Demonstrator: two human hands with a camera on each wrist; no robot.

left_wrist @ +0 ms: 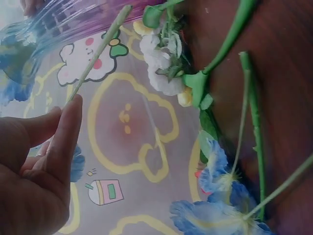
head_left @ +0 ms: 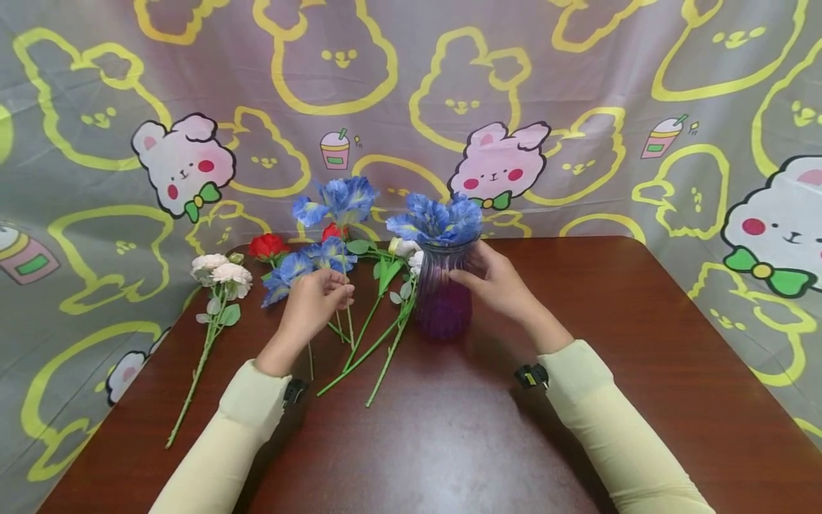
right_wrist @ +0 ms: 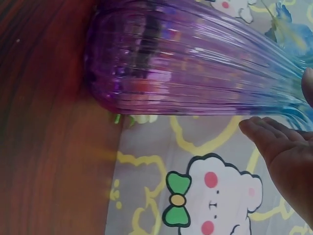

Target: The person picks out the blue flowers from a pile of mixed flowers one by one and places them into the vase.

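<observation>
My left hand (head_left: 313,303) pinches the thin stem of a blue iris (head_left: 343,200) between thumb and fingertips. The bloom stands above the hand, and in the left wrist view the bare stem (left_wrist: 100,51) points toward the vase. A ribbed glass vase (head_left: 444,310), purple below and bluish at the neck, stands upright with blue irises (head_left: 437,218) spreading over its rim. At its upper right side, my right hand (head_left: 504,282) holds the vase, thumb across the front and fingers at the side wall (right_wrist: 195,63).
Left of the vase lie more blue irises (head_left: 292,275), a red rose (head_left: 268,246) and green-stemmed white flowers (head_left: 404,248). A pale pink spray (head_left: 225,275) lies farther left on the brown table (head_left: 411,442). A patterned curtain (head_left: 398,86) hangs behind.
</observation>
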